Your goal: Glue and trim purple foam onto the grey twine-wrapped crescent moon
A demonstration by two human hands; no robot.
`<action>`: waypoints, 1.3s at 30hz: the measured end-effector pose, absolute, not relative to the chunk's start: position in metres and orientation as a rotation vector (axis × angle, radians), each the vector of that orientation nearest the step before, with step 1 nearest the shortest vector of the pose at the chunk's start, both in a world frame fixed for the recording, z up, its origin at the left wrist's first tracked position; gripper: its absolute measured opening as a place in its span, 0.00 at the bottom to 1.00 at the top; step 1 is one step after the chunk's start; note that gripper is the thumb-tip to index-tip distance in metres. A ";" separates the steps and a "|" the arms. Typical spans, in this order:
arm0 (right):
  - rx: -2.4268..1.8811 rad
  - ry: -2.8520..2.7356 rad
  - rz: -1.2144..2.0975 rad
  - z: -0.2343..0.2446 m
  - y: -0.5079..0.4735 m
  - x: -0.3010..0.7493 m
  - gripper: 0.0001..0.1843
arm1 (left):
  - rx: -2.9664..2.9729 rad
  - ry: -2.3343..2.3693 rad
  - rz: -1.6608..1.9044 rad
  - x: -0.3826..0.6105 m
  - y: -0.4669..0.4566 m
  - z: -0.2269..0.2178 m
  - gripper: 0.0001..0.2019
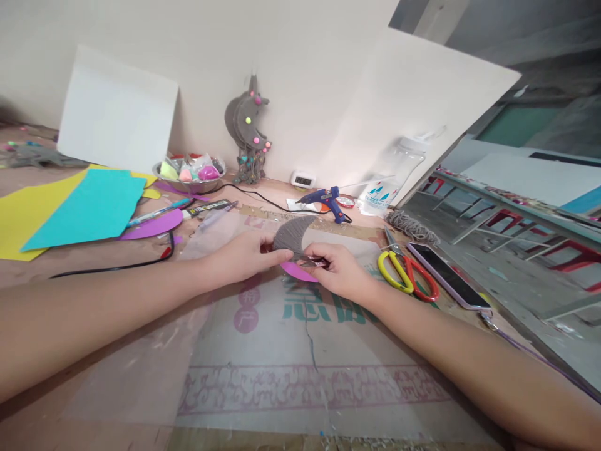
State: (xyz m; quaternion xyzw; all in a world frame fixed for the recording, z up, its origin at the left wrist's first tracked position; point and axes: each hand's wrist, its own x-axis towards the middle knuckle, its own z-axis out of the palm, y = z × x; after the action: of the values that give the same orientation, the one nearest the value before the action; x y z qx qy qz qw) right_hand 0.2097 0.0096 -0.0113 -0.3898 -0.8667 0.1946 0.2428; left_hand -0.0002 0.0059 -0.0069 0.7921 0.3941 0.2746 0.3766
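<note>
Fingers (283,255) of our left hand (248,257) pinch a purple crescent (292,238), partly covered in grey, above the printed sheet (267,351). Our right hand (340,269) curls at its edge; we cannot tell what it grips.

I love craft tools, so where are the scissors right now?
In the head view, the scissors lie right of centre, between the right hand and the phone, with the gray yarn just beyond them.

- Left forearm (117,319), bare, broad at the frame's left edge, tapering smoothly to a slim wrist
- Left hand (248,255), bare, thumb slender
- Right forearm (446,357), bare too, widening toward the lower right corner
- Right hand (345,272), bare, softly rounded across the back
</note>
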 end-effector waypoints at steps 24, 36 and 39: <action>-1.143 -2.228 0.685 -0.006 0.010 0.208 0.16 | 2.066 0.959 0.726 0.000 0.005 -0.005 0.12; -1.141 -2.269 0.648 -0.006 0.009 0.208 0.15 | 2.076 0.927 0.756 0.001 0.004 -0.005 0.11; -1.139 -2.262 0.642 -0.007 0.010 0.209 0.15 | 2.055 0.908 0.754 0.000 0.003 -0.003 0.11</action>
State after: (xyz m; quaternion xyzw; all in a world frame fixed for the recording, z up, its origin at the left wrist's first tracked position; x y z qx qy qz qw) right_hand 0.2088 0.0099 -0.0066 -0.4208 -0.8357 0.2373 0.2614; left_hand 0.0005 0.0029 -0.0033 0.8034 0.3551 0.2949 0.3761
